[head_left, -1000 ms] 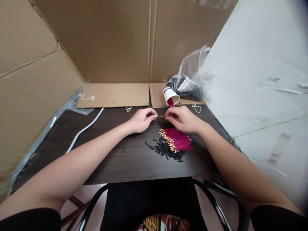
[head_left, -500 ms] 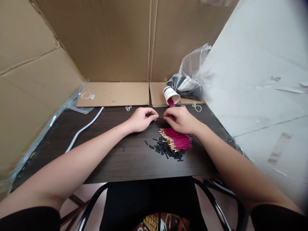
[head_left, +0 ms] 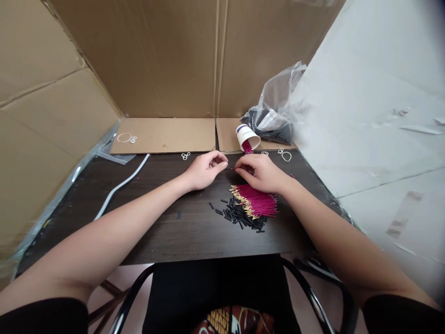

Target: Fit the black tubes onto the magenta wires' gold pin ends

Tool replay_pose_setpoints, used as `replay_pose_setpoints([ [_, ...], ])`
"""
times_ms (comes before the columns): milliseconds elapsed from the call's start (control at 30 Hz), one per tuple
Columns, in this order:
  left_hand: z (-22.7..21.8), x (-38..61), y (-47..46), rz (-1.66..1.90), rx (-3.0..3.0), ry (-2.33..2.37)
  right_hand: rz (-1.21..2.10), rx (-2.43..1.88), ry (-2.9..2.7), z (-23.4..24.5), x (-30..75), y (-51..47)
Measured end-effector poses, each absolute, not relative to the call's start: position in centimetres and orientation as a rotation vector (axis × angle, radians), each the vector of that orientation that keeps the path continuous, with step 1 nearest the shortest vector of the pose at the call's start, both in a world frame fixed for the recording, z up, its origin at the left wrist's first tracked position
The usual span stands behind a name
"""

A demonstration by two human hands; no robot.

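Observation:
My right hand (head_left: 259,170) is closed in a pinch on a thin magenta wire (head_left: 233,169), whose end pokes out to the left. Just across a small gap, my left hand (head_left: 208,170) has thumb and fingertips pressed together; whatever lies between them is too small to make out. Below my right hand lies a bundle of magenta wires (head_left: 260,199) with gold-coloured terminals on their left ends. Beside and partly under it, short black tubes (head_left: 239,215) are heaped loosely.
A paper cup (head_left: 247,137) lies tipped with more magenta wires inside. Behind it stands a clear plastic bag (head_left: 274,120) of black pieces. White rings (head_left: 186,156) and a pale tube (head_left: 120,188) lie on the dark table (head_left: 156,232). Cardboard (head_left: 163,134) borders the back.
My left hand has drawn slightly up and left, away from the wire's end, and the gap between the hands is wider. My right hand has barely moved.

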State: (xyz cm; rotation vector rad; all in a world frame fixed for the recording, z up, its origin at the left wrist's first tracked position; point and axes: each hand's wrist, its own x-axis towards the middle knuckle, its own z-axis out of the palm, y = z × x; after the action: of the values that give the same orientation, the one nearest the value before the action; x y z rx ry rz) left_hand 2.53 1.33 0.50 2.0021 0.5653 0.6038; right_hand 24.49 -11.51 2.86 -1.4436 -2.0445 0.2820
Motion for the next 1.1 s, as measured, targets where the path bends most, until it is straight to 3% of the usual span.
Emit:
replay_pose_setpoints([
  [1100,0.2,2.4,1.2,0.610,2.078,0.538,0.265,-1.400,-1.954,1.8,24.7,-11.0],
])
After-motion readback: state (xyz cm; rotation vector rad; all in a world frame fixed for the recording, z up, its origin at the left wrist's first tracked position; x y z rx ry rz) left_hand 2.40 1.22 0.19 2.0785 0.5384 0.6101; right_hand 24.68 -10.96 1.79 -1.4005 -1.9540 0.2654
